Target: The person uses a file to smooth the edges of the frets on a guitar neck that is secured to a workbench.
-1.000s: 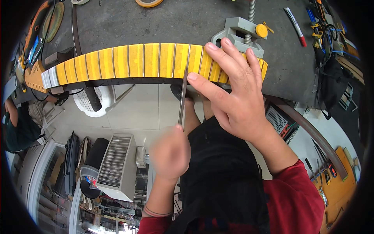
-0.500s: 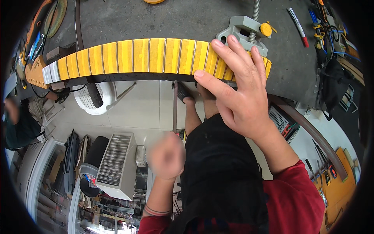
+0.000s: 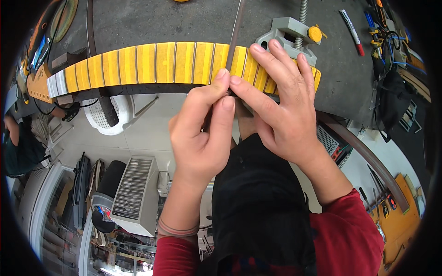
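Observation:
A guitar neck (image 3: 184, 62) lies across the near edge of the bench, its fretboard covered with yellow tape between the metal frets. The wooden headstock (image 3: 40, 86) is at its left end. My left hand (image 3: 200, 129) is closed, thumb and fingers pinching a long, thin, dark file (image 3: 235, 34). The file lies across the neck, roughly in line with the frets, and reaches away over the bench. My right hand (image 3: 287, 101) rests with fingers spread on the right part of the fretboard. Its index fingertip is beside the file, close to my left fingertips.
A grey metal clamp (image 3: 287, 34) with a yellow knob stands behind the neck's right end. A marker with a red end (image 3: 352, 32) lies on the dark bench (image 3: 184, 20). Tools crowd both bench ends. Below are a white stool (image 3: 106, 122) and, at far left, another person (image 3: 20, 147).
My left hand has come up from low beside my apron to the neck, bringing the file across the fretboard. My right hand has stayed in place. The neck's left end has shifted slightly.

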Available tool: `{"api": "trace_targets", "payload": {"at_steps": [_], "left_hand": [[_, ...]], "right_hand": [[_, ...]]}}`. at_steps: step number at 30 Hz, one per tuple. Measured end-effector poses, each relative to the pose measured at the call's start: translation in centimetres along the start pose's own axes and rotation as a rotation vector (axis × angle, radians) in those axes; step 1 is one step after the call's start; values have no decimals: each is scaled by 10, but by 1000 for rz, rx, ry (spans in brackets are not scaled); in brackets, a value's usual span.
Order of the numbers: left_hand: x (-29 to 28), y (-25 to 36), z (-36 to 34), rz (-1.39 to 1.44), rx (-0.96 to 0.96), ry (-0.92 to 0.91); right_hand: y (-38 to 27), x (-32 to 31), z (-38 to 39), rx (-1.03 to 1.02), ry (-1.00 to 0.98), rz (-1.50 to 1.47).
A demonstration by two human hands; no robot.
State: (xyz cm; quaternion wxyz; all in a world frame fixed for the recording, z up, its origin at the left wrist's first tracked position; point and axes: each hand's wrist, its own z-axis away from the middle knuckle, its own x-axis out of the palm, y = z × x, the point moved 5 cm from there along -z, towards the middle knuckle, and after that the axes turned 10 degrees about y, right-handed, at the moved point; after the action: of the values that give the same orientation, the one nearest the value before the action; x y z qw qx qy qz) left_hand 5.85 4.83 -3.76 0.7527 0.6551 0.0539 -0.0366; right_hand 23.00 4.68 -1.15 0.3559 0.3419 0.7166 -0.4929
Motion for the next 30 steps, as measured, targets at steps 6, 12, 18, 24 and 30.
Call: {"api": "trace_targets", "payload": {"at_steps": [6, 12, 18, 24, 30], "left_hand": [[-46, -14, 89, -124, 104, -4], [-1, 11, 0, -104, -12, 11], [-35, 1, 72, -205, 248, 24], [0, 17, 2, -182, 119, 36], [-29, 10, 63, -266, 289, 46]], "right_hand": [[2, -4, -2, 9, -5, 8], [-1, -1, -3, 18, -26, -11], [2, -6, -3, 18, -47, 19], [-1, -3, -5, 27, -55, -15], [4, -4, -4, 39, -71, -10]]}}
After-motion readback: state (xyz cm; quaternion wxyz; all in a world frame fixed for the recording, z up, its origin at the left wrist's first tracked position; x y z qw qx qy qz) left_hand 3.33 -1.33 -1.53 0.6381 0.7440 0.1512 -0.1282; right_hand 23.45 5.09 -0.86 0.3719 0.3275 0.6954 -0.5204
